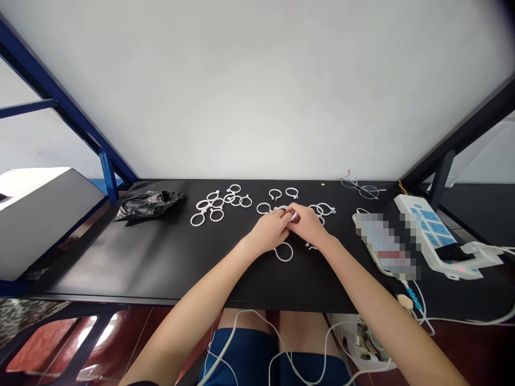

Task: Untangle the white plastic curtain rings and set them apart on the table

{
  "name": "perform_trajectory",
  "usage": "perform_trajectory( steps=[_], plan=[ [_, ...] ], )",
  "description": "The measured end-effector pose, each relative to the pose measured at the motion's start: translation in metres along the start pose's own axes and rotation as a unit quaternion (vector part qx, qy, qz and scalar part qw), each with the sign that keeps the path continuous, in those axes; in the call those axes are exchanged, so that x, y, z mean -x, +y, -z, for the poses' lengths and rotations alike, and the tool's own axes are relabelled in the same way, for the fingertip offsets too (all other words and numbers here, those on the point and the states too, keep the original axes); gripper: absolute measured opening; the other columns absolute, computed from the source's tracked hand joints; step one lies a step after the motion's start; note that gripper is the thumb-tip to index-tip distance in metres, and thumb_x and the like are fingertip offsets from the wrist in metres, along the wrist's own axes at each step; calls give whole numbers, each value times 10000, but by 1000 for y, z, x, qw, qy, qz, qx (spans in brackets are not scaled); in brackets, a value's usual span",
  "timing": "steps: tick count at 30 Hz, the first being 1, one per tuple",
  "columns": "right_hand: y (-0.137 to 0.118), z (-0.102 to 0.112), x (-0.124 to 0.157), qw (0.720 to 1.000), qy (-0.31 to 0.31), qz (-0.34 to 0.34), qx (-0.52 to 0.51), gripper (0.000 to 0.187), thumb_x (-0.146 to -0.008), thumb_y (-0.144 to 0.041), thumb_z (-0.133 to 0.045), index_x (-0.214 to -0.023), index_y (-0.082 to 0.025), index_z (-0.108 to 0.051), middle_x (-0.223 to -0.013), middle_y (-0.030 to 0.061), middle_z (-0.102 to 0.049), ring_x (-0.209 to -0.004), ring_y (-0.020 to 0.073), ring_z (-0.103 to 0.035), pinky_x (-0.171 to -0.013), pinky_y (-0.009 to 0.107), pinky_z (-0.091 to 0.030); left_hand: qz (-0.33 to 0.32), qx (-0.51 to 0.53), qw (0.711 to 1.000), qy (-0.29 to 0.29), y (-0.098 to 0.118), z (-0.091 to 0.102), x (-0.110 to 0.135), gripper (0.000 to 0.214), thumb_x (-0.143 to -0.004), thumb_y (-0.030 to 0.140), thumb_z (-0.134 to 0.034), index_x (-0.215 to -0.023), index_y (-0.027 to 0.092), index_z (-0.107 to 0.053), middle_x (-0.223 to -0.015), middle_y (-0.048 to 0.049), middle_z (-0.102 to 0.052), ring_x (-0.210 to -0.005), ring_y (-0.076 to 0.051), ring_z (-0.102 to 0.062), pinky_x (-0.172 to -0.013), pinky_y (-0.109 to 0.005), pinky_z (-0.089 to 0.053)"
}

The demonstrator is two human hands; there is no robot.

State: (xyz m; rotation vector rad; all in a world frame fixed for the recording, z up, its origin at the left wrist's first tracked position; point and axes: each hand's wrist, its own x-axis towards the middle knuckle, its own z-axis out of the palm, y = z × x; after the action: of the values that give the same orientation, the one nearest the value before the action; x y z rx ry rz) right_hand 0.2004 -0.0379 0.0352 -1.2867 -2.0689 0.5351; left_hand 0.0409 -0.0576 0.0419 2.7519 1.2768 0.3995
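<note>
**Fig. 1.** Nearest the viewer, blue shorts (249, 360) and loose white cables (246, 310) show below the front edge of the black desk (161, 257). Two bare forearms reach forward over it and converge on the midline.

The left hand (270, 229) and right hand (309, 225) meet fingertip to fingertip, both curled closed. Together they pinch a small white plastic ring (293, 216), which sits between the two hands and slightly beyond their knuckles. Neither hand is the nearer, and being round the ring has no long axis.

One loose white ring (284, 252) lies flat on the near side, just below the hands and between the wrists. A small white fragment (310, 246) lies just to its right.

Beyond the hands:
- Three open rings (275, 193) lie apart, and a fourth is partly hidden by the fingers.
- To the right, two or three overlapping rings (325, 209) touch one another.
- To the left, well apart and nearer the left hand, is a cluster of about nine rings (217, 203).

Farther left lies one crumpled black plastic bag (148, 203). At the right are one pair of wire-rimmed spectacles (364, 189), one blurred phone (382, 244) and one white power strip with blue sockets (430, 230).

A blue steel frame (108, 177) borders the left side.
</note>
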Motion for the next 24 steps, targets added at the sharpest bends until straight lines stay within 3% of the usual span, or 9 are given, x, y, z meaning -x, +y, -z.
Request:
perform_trajectory(
  steps=[24],
  plan=[
    [-4,2,1,1000,-16,-7,7,86,-701,-226,-600,-760,-211,-539,-711,-25,-604,-578,121,-491,-578,256,-364,1,-4,1000,5,0,-1,0,254,-836,138,-440,-1080,151,-511,-1014,-87,-597,-944,-213,-566,-780,-323,-501]
  ],
)
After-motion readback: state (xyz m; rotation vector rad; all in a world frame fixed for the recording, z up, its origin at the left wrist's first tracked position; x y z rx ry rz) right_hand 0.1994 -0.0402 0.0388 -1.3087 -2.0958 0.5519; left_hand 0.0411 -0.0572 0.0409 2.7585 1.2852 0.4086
